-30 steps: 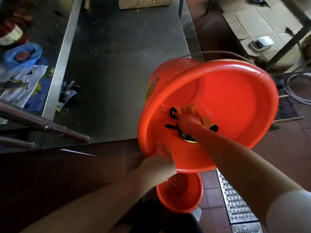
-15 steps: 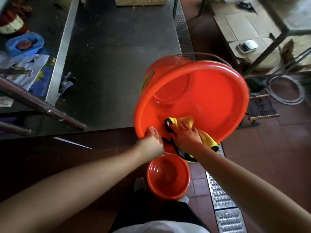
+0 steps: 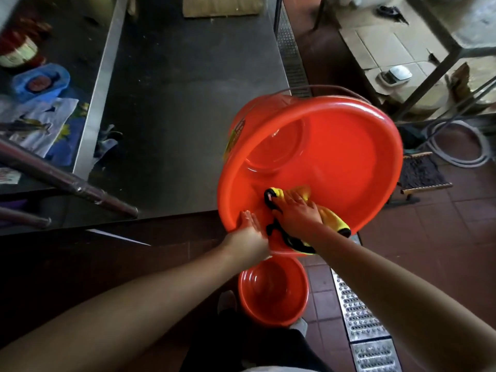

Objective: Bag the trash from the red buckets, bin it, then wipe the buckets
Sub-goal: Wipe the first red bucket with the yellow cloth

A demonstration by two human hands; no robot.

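Note:
A large red bucket (image 3: 335, 146) is tilted toward me at the corner of a steel table, its inside empty and shiny. My left hand (image 3: 248, 237) grips its near rim from the left. My right hand (image 3: 298, 213) presses a yellow cloth with black edging (image 3: 334, 220) flat against the inner wall just inside the near rim. A smaller red bucket (image 3: 273, 291) stands upright on the floor below, between my arms, and looks empty.
The steel table (image 3: 174, 103) spreads to the left, with a cardboard box (image 3: 222, 6) at its far end and a crumpled glove (image 3: 107, 143) at its left edge. A metal floor drain grate (image 3: 359, 318) runs at the right. Hoses (image 3: 461, 146) and a metal frame stand at the far right.
My right hand has drawn the cloth from deep inside the bucket up to the near rim. The bucket has shifted slightly, and my left hand has stayed on the rim.

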